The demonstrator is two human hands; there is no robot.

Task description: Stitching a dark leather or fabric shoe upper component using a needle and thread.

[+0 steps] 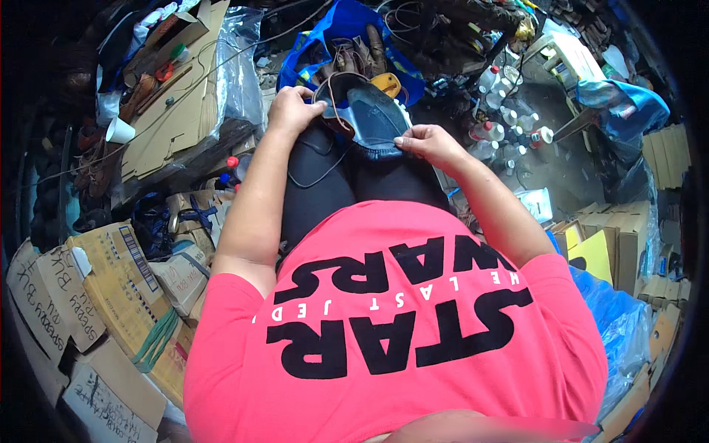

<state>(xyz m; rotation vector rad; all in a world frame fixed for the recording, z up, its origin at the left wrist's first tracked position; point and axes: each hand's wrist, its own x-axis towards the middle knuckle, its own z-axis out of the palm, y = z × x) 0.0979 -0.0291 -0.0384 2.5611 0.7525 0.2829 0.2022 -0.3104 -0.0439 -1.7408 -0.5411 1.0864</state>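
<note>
A dark leather shoe upper [378,122] rests over my lap, its black inner side facing up and its lower edge puckered with stitching. My left hand [292,113] pinches its left edge, where a brown strip of leather or lace curves up. At the lower right edge, the thumb and fingers of my right hand [434,146] are closed on the rim; whether they also hold a thread is too small to tell. A thin dark cord [306,184] loops down over my left thigh. Just beyond the upper lies a tan leather piece [385,84].
A blue bag [295,60] of brown shoes stands straight ahead. Flattened cardboard [193,111] and a white cup [120,131] are at left. Several plastic bottles [487,131] stand at right, near a blue cloth [624,107]. Cardboard boxes [118,273] crowd the near left.
</note>
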